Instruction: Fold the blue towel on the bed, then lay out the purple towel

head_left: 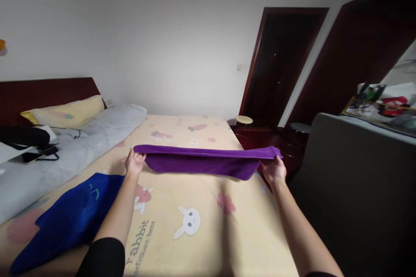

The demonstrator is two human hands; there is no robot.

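Both hands (pixel 134 162) (pixel 274 169) grip purple towel (pixel 201 160) ends, above bed (pixel 201 233)

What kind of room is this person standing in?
Most likely a bedroom: a bed with a rabbit-print sheet, a pillow against a dark headboard, and both hands stretching a purple towel over it.

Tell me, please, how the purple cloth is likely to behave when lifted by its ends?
The purple cloth, pinched by the left hand and right hand, sags mid-span, so probably floppy. It looks light, likely draping without rolling or breaking.
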